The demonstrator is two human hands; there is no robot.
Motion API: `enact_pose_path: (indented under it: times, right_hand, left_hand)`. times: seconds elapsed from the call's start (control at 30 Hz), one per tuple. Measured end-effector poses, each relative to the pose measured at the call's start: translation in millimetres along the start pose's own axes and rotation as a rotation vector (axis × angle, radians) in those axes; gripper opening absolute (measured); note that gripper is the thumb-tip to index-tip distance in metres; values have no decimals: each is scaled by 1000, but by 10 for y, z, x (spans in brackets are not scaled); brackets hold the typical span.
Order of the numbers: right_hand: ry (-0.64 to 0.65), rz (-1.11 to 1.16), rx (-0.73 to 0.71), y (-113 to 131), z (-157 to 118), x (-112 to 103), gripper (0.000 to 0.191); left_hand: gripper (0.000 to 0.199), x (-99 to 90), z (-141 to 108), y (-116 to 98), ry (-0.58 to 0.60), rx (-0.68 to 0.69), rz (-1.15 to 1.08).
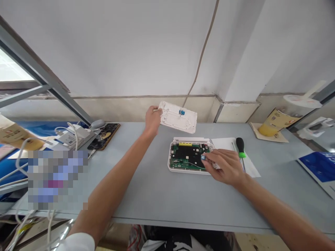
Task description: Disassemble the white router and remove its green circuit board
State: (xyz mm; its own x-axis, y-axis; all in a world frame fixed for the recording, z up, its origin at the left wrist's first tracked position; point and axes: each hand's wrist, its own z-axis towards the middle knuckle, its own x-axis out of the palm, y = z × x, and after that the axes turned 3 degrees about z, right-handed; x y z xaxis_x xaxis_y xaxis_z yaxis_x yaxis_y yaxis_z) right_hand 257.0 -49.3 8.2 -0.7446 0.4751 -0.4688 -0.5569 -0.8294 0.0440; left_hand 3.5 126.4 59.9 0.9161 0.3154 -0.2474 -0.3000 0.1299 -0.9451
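My left hand [153,120] grips the left end of a white plastic cover [178,122], raised above the back of the table with its inner side towards me. A small blue part [182,112] sits near the cover's upper edge. In front of it lies an opened white router-like case [169,166] with a green circuit board [174,163], a black plate [187,153] and a yellow port block [185,144]. My right hand [225,165] is closed over the case's right side, its fingertips pinching a small blue piece [203,157] whose kind I cannot make out.
A black-and-green screwdriver [240,146] and a white paper sheet [252,167] lie right of the case. Drink cups stand at far right [273,122] and far left. A phone [104,136], white cables and adapters [69,136] crowd the left; a blue packet [320,169] lies right.
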Motion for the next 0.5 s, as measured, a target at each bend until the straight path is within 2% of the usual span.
enact_pose_path:
  times: [0.1,0.2,0.27,0.5]
  right_hand:
    - [90,-51,50,-33,21,43,12]
    - [105,-83,181,-110,3,80,2]
    - [120,-91,270,-166,-19,96,6]
    - [211,88,508,-254,-58,138,21]
  left_hand:
    - [42,143,-2,266,101,-134,16]
    - [58,231,-55,435,187,-162,74]
    - [60,260,-95,488,236,-128,131]
    - [47,271,-165,508,358,97,441]
